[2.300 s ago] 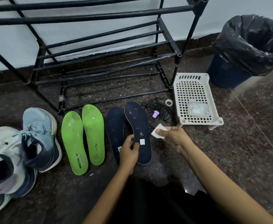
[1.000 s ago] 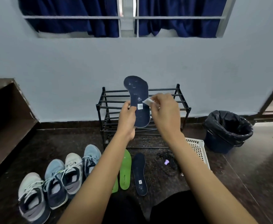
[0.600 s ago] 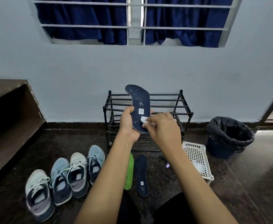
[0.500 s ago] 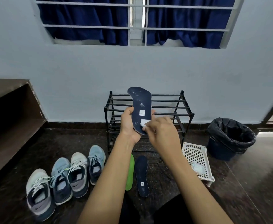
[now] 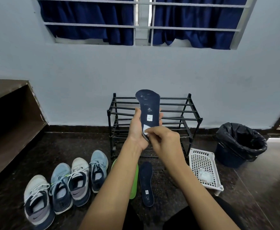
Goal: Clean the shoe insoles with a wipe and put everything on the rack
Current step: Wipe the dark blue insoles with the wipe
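My L hand [image 5: 136, 130] grips the navy insole [image 5: 150, 105] upright. R hand [image 5: 165, 140] pinches the wipe [image 5: 146, 130], now slid from mid-sole to heel. 1st insole only, so early in task.

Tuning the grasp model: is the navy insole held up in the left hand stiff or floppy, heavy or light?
Likely semi-stiff: the navy insole stands upright above the left hand, which grips only its lower part, without drooping. Probably light: one hand holds it while the right hand presses a wipe on it.
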### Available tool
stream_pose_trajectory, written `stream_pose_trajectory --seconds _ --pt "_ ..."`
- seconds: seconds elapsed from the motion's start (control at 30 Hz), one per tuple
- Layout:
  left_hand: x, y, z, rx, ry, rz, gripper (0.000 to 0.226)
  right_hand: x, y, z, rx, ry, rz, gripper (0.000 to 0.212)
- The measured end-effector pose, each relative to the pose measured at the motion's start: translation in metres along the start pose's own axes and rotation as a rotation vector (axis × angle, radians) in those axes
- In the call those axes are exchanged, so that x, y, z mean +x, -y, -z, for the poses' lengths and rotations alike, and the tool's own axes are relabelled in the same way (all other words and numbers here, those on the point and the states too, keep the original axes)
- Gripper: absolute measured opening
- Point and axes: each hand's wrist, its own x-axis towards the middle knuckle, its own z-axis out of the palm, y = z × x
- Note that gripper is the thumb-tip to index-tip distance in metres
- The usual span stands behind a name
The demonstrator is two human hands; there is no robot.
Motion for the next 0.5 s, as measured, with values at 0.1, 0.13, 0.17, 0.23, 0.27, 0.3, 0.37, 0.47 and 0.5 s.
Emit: stream_pose_trajectory --seconds 0.1,0.13,0.17,0.23,0.27,0.3,0.37,0.47,0.5 --pt "0.005 -0.003 0.003 -0.047 -0.009 0.003 0.066 0.006 -0.004 -0.001 -0.026 0.084 -0.034 0.016" --pt "0.007 -0.004 0.004 -0.065 -0.011 0.008 0.065 0.007 -0.005 -0.001 -0.041 0.101 -0.039 0.016" --pt "0.008 -0.005 0.005 -0.076 -0.014 0.007 0.064 0.009 -0.006 -0.001 -0.045 0.101 -0.038 0.016" --pt "0.009 -0.005 0.005 -0.081 -0.015 -0.004 0.064 0.011 -0.006 -0.004 -0.011 0.060 -0.027 0.018" --pt "0.009 -0.006 0.005 -0.079 -0.016 -0.013 0.064 0.012 -0.005 -0.006 0.006 0.037 -0.021 0.018" --pt "0.010 -0.006 0.005 -0.073 -0.018 -0.021 0.064 0.012 -0.005 -0.008 0.015 0.021 -0.016 0.018" --pt "0.010 -0.005 0.005 -0.050 -0.023 -0.031 0.064 0.014 -0.005 -0.011 0.025 0.017 -0.012 0.018" --pt "0.010 -0.009 0.010 -0.043 -0.014 -0.025 0.064 0.015 -0.006 -0.010 0.017 0.084 -0.021 0.019" --pt "0.011 -0.011 0.011 -0.047 -0.006 -0.022 0.063 0.015 -0.007 -0.008 0.012 0.117 -0.033 0.020"
